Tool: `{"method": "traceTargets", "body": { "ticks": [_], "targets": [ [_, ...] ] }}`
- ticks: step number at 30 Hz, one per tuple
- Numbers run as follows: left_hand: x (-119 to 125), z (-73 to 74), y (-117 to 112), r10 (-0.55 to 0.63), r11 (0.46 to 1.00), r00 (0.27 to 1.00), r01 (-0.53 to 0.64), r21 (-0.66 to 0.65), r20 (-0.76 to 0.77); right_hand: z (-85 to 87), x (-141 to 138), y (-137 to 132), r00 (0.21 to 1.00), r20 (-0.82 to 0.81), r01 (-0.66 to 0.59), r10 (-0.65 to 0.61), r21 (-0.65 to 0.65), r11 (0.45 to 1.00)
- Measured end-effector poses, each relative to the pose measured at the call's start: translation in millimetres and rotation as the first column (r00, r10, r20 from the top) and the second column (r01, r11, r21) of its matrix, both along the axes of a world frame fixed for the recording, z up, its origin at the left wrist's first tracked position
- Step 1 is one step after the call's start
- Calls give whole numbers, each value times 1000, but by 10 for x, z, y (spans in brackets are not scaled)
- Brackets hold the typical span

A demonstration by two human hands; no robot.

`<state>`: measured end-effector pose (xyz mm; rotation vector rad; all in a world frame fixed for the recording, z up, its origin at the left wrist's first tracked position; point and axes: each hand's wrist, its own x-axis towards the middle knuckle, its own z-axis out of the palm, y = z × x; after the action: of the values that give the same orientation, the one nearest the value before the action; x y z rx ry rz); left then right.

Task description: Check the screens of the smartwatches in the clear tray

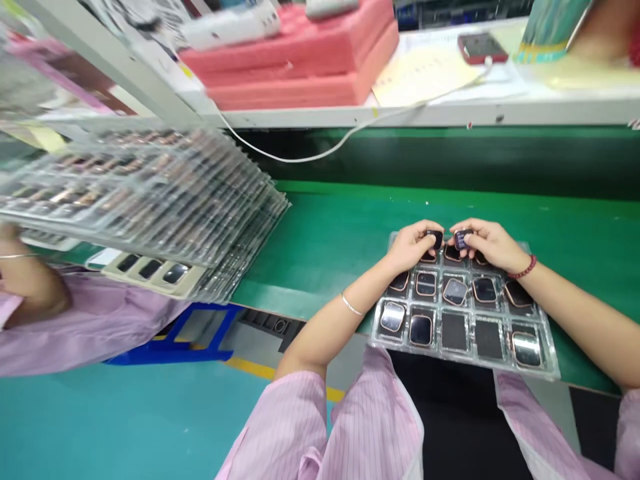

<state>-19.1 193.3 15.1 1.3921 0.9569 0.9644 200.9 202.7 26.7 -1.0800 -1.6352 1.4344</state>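
Note:
My left hand [411, 248] pinches a dark smartwatch face [436, 239] between thumb and fingers. In my right hand [486, 241] is a second watch face [461, 240], its small screen lit with pale marks. Both are held side by side just above the far rows of a clear plastic tray [465, 363]. Several square watch faces with rose-gold rims, such as this one [421, 330], lie in its compartments. Two front-row compartments [455, 331] show only dark lining. My fingers hide part of the far row.
On the left rises a tall stack of clear trays [200, 193] filled with watch parts, blurred. A co-worker's arm [30, 287] is beside it. A shelf [320, 119] spans the back, with red foam blocks [300, 60], a phone [483, 48] and a hanging white cable [310, 159].

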Motion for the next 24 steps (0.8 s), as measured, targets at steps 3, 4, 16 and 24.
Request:
{"method": "traceTargets", "body": {
  "ticks": [3, 4, 16, 24],
  "targets": [
    [2, 4, 3, -16, 1000, 1000, 16, -21, 12, -11, 12, 8, 1000, -2, -20, 20, 5, 1000],
    [2, 3, 2, -17, 1000, 1000, 18, -24, 19, -18, 16, 9, 1000, -1, -22, 22, 8, 1000],
    [-3, 27, -2, -5, 999, 1000, 5, -35, 0, -44, 21, 19, 999, 4, -35, 35, -5, 999],
    [-3, -63, 37, 13, 999, 999, -15, 34, 50, -61, 11, 27, 998, -41, -41, 44, 64, 997]
  ]
}}
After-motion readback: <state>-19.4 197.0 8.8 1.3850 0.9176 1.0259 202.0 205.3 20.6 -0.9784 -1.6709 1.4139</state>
